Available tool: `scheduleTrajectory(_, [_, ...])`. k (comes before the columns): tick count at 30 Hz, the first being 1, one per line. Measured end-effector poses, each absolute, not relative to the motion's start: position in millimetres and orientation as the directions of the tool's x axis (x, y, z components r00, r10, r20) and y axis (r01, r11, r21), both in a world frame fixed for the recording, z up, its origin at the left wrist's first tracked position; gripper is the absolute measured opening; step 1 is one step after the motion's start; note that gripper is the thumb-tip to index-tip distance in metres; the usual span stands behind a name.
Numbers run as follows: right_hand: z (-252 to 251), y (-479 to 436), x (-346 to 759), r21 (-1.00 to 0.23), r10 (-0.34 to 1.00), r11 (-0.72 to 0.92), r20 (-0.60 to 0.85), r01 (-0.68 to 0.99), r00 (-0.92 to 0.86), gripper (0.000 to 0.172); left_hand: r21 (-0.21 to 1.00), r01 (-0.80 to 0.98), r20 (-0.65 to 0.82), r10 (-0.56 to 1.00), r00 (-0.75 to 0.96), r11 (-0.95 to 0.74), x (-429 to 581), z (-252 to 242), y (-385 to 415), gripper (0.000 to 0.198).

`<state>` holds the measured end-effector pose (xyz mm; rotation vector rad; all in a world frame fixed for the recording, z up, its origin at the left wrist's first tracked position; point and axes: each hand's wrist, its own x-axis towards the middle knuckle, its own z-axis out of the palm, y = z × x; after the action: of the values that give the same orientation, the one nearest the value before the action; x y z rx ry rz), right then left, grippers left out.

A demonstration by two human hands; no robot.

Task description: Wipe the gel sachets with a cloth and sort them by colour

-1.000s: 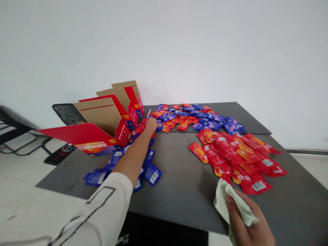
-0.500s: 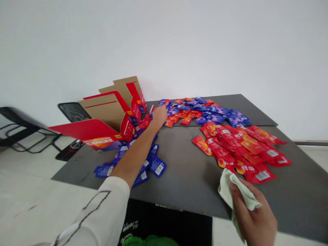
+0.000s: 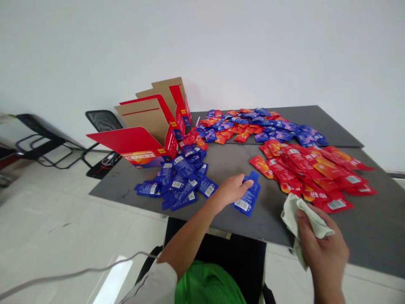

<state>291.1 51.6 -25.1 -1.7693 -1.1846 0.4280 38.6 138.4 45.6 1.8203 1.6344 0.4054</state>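
Note:
My left hand point(image 3: 232, 188) is closed on a blue sachet point(image 3: 248, 196), holding it just above the dark table point(image 3: 228, 162) near the front edge. A pale green cloth point(image 3: 303, 217) is bunched in my right hand point(image 3: 322, 249), at the table's front right. A heap of blue sachets point(image 3: 180, 179) lies to the left of my left hand. Red sachets point(image 3: 313, 171) are piled to the right, just beyond the cloth. A mixed band of red and blue sachets point(image 3: 253, 124) stretches across the back of the table.
An open red and brown cardboard box point(image 3: 152, 126) stands at the table's back left, flaps spread. Black metal chairs point(image 3: 53, 141) stand on the pale floor to the left. A white wall runs behind. A cable point(image 3: 72, 274) crosses the floor at lower left.
My left hand has drawn back from the far mixed pile near the box to the table's front, now with a blue sachet in it. My right hand keeps the cloth.

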Motion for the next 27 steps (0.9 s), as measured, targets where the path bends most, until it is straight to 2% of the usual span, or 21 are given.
scheduleTrajectory(4, [-26.4, 52.9, 292.0, -0.830, 0.857, -0.120, 0.190, 0.545, 0.479, 0.066, 0.653, 0.756, -0.203, 0.972, 0.116, 0.045, 27.1, 19.9, 129.3, 0.032])
scheduleTrajectory(12, [-25.5, 52.4, 290.8, -0.816, 0.858, -0.100, 0.219, 0.570, 0.464, 0.062, 0.656, 0.752, -0.211, 0.972, 0.104, 0.063, 30.2, 17.6, 106.8, 0.072])
scheduleTrajectory(14, [-25.5, 52.3, 290.0, -0.819, 0.854, -0.089, 0.230, 0.567, 0.467, 0.061, 0.626, 0.780, -0.159, 0.978, 0.136, -0.007, 33.5, 20.7, 94.5, 0.075])
scheduleTrajectory(17, [-26.5, 52.3, 289.2, -0.832, 0.846, -0.078, 0.236, 0.549, 0.478, 0.061, 0.531, 0.831, 0.011, 0.983, 0.185, -0.163, 37.7, 23.1, 68.4, 0.075])
scheduleTrajectory(21, [-27.7, 52.3, 289.2, -0.834, 0.843, -0.100, 0.219, 0.542, 0.491, 0.062, 0.405, 0.833, 0.194, 0.926, 0.325, -0.377, 37.4, 18.7, 27.2, 0.060])
scheduleTrajectory(23, [-27.4, 52.3, 289.8, -0.825, 0.845, -0.104, 0.221, 0.555, 0.487, 0.062, 0.348, 0.807, 0.242, 0.877, 0.415, -0.478, 34.2, 11.9, 10.1, 0.052])
scheduleTrajectory(27, [-23.1, 53.4, 294.1, -0.818, 0.876, -0.106, 0.193, 0.565, 0.443, 0.061, 0.241, 0.772, 0.279, 0.804, 0.525, -0.588, 24.5, -7.3, -9.3, 0.050])
